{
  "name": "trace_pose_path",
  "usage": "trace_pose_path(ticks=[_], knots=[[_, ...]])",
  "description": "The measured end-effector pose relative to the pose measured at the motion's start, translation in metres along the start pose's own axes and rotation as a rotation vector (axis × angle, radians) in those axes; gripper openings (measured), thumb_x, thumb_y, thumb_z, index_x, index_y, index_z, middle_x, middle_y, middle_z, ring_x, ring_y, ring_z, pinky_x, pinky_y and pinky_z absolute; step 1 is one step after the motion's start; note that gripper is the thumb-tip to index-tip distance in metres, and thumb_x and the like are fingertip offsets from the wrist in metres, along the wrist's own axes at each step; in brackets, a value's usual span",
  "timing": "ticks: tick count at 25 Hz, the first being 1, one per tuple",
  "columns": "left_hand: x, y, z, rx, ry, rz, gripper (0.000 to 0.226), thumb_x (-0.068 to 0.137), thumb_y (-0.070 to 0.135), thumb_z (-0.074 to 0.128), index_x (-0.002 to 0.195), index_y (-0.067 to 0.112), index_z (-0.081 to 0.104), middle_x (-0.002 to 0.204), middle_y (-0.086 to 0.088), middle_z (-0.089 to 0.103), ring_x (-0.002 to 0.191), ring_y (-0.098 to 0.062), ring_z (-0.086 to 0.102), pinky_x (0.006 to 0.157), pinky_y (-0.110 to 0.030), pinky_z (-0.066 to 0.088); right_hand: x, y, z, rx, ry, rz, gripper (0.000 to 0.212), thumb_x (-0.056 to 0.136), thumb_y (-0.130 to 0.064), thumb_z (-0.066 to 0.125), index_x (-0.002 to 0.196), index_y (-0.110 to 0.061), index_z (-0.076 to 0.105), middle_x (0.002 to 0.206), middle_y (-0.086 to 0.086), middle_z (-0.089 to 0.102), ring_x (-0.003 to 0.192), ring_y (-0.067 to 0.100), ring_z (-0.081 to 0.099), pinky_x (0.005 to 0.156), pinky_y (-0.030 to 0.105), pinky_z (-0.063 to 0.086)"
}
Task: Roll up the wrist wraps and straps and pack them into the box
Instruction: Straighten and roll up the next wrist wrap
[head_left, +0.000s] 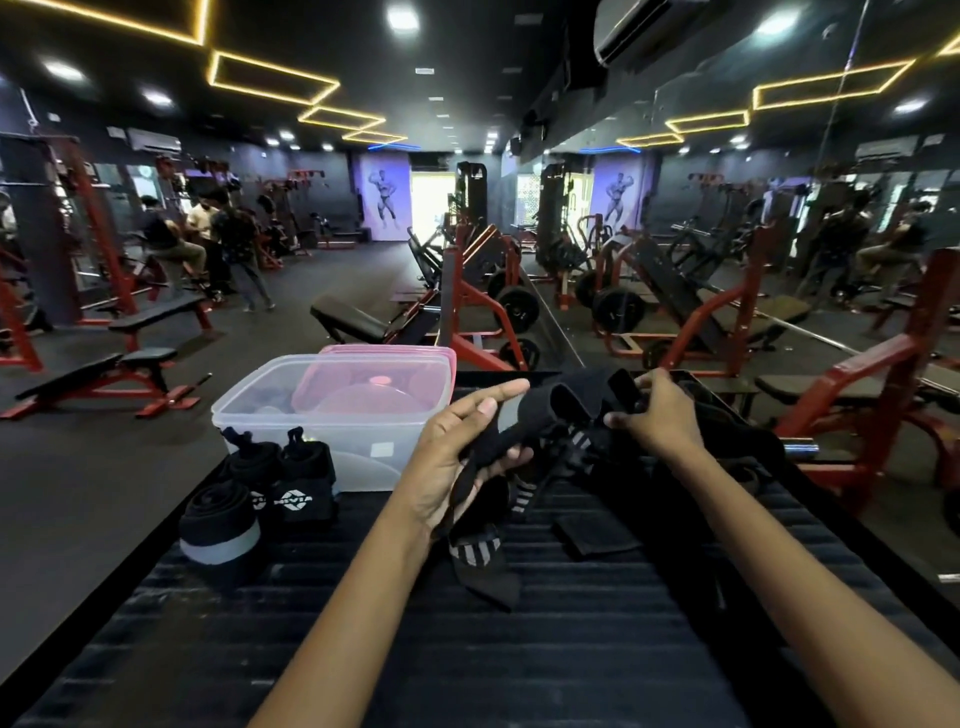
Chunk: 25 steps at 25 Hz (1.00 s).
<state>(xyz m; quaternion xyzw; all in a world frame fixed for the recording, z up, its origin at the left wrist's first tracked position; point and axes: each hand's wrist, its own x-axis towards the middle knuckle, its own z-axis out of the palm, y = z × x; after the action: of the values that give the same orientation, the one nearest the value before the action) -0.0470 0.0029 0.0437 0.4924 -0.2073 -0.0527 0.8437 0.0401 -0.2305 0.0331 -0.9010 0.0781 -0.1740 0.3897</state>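
The step in hand looks like the start of a roll: both hands hold one black strap (524, 423) up above the dark ribbed surface (467, 649), just in front of the clear plastic box (322, 410). The left hand (462, 457) grips the strap's lower run, thumb over it and fingers curled beneath, while a striped tail hangs from it down to the surface. The right hand (657, 415) pinches the folded upper end, its fingers closed on the fabric. Three rolled wraps already stand left of the box: a grey-banded roll (221, 525) and two black branded rolls (283, 480) touching each other, none yet inside. A pink lid (387, 376) leans in the box. Next, I judge, the right hand must turn the pinched end over itself while the left feeds strap under tension, or the roll will come out loose. Hard to read: a dark heap (727, 457) behind the right wrist blends into the surface, so how many pieces remain cannot be told, and a flat black piece (592, 535) may be a loose tab.
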Motion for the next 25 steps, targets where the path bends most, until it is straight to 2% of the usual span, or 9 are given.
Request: trace_pose_path(ticks=[2, 4, 8, 11, 14, 16, 18, 22, 25], knots=[[-0.001, 0.002, -0.002, -0.051, -0.021, 0.034, 0.025, 0.086, 0.014, 0.060, 0.108, 0.011, 0.070, 0.089, -0.005, 0.073, 0.058, -0.010, 0.063, 0.067, -0.026, 0.059, 0.002, 0.002, 0.002, -0.318, -0.082, 0.038, 0.057, 0.079, -0.029, 0.076, 0.127, -0.013, 0.050, 0.129, 0.017, 0.044, 0.123, 0.037, 0.044, 0.095, 0.045, 0.043], [-0.002, 0.005, -0.008, -0.086, -0.049, 0.088, 0.040, 0.073, 0.018, 0.077, 0.112, 0.015, 0.070, 0.098, -0.004, 0.072, 0.069, -0.010, 0.066, 0.069, -0.024, 0.058, 0.005, 0.003, 0.003, -0.379, -0.105, 0.072, 0.044, 0.085, -0.032, 0.069, 0.124, -0.018, 0.055, 0.135, 0.019, 0.040, 0.126, 0.040, 0.040, 0.098, 0.047, 0.041], [-0.001, 0.014, -0.020, -0.179, 0.023, 0.243, 0.072, 0.056, 0.025, 0.090, 0.122, 0.016, 0.063, 0.106, -0.001, 0.070, 0.074, -0.009, 0.065, 0.066, -0.021, 0.055, 0.010, 0.005, -0.003, 0.069, -0.050, -0.118, 0.021, 0.094, -0.026, 0.056, 0.106, -0.009, 0.057, 0.111, 0.018, 0.064, 0.104, 0.034, 0.059, 0.084, 0.042, 0.046], [0.003, 0.021, -0.028, -0.286, 0.116, 0.373, 0.058, 0.053, 0.021, 0.090, 0.109, 0.016, 0.071, 0.098, 0.001, 0.072, 0.072, -0.007, 0.065, 0.064, -0.016, 0.053, -0.003, -0.001, -0.013, 0.503, -0.086, -0.276, 0.028, 0.093, -0.026, 0.060, 0.105, 0.000, 0.057, 0.104, 0.016, 0.067, 0.100, 0.030, 0.063, 0.088, 0.047, 0.048], [0.004, 0.022, -0.033, -0.278, 0.239, 0.414, 0.038, 0.075, 0.007, 0.071, 0.113, 0.012, 0.069, 0.098, 0.004, 0.074, 0.079, -0.006, 0.067, 0.071, -0.012, 0.053, -0.020, -0.001, -0.014, 0.484, -0.214, -0.340, 0.018, 0.089, -0.017, 0.066, 0.089, -0.001, 0.056, 0.081, 0.009, 0.061, 0.077, 0.014, 0.060, 0.074, 0.035, 0.045], [0.007, 0.015, -0.033, -0.193, 0.324, 0.367, 0.042, 0.091, -0.009, 0.046, 0.130, 0.007, 0.053, 0.102, 0.003, 0.073, 0.087, -0.007, 0.069, 0.076, -0.014, 0.053, -0.028, 0.005, -0.009, 0.539, -0.351, -0.312, 0.016, 0.084, -0.011, 0.071, 0.093, -0.009, 0.058, 0.078, 0.011, 0.059, 0.076, 0.015, 0.058, 0.073, 0.033, 0.045], [0.009, 0.009, -0.031, -0.101, 0.365, 0.314, 0.049, 0.092, -0.015, 0.039, 0.139, 0.002, 0.042, 0.112, -0.006, 0.069, 0.093, -0.010, 0.070, 0.079, -0.016, 0.055, -0.034, 0.011, -0.006, 0.583, -0.503, -0.286, 0.031, 0.079, -0.008, 0.074, 0.105, -0.012, 0.058, 0.074, 0.012, 0.058, 0.073, 0.018, 0.057, 0.070, 0.029, 0.045], [0.012, -0.003, -0.032, 0.255, 0.497, 0.277, 0.048, 0.089, -0.013, 0.052, 0.135, -0.002, 0.046, 0.109, -0.020, 0.066, 0.082, -0.010, 0.072, 0.078, -0.019, 0.057, -0.027, 0.007, -0.023, 0.555, -0.644, -0.326, 0.033, 0.076, -0.020, 0.077, 0.106, -0.015, 0.062, 0.084, 0.016, 0.054, 0.081, 0.021, 0.051, 0.075, 0.015, 0.044], [0.008, -0.008, -0.037, 0.834, 0.589, 0.271, 0.035, 0.089, 0.008, 0.064, 0.123, 0.000, 0.059, 0.083, -0.012, 0.072, 0.066, -0.014, 0.073, 0.066, -0.028, 0.061, -0.011, -0.007, -0.055, 0.289, -0.830, -0.359, 0.018, 0.083, 0.000, 0.069, 0.098, -0.009, 0.067, 0.102, 0.030, 0.060, 0.099, 0.034, 0.058, 0.085, 0.026, 0.041]])
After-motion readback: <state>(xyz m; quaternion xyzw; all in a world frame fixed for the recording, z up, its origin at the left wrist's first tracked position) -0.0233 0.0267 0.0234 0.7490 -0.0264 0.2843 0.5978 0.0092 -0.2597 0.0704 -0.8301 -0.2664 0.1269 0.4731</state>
